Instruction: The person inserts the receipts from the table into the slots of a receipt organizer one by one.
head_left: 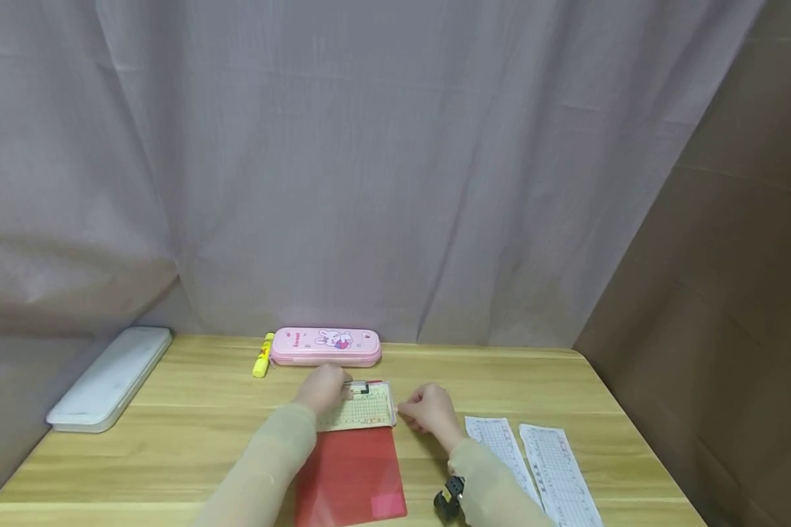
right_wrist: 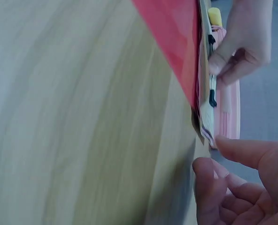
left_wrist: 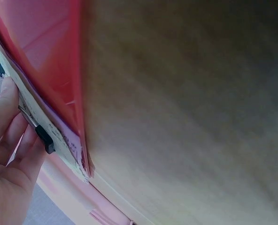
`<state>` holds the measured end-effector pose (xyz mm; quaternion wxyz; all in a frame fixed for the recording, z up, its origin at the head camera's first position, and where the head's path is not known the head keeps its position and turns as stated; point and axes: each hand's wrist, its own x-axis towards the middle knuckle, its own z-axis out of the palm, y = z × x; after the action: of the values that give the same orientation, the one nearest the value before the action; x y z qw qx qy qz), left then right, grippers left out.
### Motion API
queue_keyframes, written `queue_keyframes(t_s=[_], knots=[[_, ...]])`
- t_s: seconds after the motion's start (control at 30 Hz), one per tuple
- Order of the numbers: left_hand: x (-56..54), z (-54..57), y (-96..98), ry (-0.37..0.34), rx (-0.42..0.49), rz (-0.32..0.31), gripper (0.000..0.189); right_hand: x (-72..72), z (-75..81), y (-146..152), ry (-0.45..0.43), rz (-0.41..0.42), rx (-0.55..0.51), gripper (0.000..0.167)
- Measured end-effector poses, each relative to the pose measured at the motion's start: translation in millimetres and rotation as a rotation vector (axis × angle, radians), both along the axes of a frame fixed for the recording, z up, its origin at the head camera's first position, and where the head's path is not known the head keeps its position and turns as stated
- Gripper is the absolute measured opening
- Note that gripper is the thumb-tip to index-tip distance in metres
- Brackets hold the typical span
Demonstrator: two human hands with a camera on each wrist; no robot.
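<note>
A red folder point(head_left: 349, 468) lies on the table, with yellowish grid-printed sheets point(head_left: 369, 413) across its far end. Along their top runs a metal clip with black ends point(left_wrist: 44, 138). My left hand point(head_left: 321, 389) grips this clip, thumb on the near side and fingers behind, as the left wrist view shows. Beside the sheets' right edge is my right hand point(head_left: 431, 410). Its thumb and forefinger are a little apart in the right wrist view, close to the sheets' corner point(right_wrist: 208, 136); whether the thumb touches it I cannot tell.
Behind the folder lie a pink pencil case point(head_left: 326, 348) and a yellow tube point(head_left: 263, 355). A white case point(head_left: 112, 380) is at the far left. Two printed paper strips point(head_left: 560, 468) lie to the right, partly behind the right sleeve point(head_left: 494, 483). Grey curtain hangs behind.
</note>
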<state>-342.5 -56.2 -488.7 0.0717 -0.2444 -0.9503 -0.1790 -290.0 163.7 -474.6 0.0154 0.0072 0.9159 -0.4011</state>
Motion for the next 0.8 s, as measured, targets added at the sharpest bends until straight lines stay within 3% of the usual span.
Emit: queue_keyframes(t_s=[0.33,0.5,0.8], knots=[[-1.5,-2.9,-0.6,0.011,-0.004,-0.005,0.014,8.1,6.1,38,0.097,0.008,0.075,0.019],[-2.2,-3.4,-0.4,0.017,-0.017,-0.001,0.016,11.4,6.1,56,0.105,0.043,0.107,0.034],[0.6,0.8,0.0,0.021,0.002,-0.006,0.015,21.4,0.9,91,0.122,0.087,0.242,0.032]])
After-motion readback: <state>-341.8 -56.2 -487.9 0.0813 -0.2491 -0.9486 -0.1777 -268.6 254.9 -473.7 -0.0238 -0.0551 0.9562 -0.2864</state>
